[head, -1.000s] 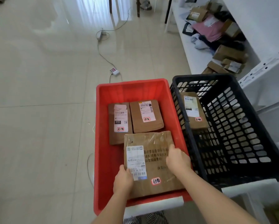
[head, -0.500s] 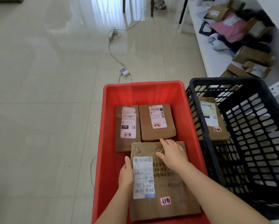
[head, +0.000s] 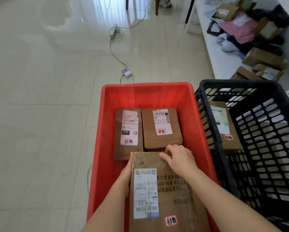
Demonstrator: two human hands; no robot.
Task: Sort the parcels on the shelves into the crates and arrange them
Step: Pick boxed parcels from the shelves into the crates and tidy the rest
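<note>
Head view: both hands seat a big taped box (head: 167,190) in the red crate (head: 147,94) w/ two smaller boxes, left hand (head: 127,171) cupping its side, right hand (head: 177,158) hooked over the far edge; next, prob. nudge it flush and let go.

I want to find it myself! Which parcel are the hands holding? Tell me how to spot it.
Look in the red crate, left of the black crate. Three brown parcels lie inside; the held parcel is nearest, gripped by the left hand and right hand. It is the biggest and wrapped in shiny tape.
</note>
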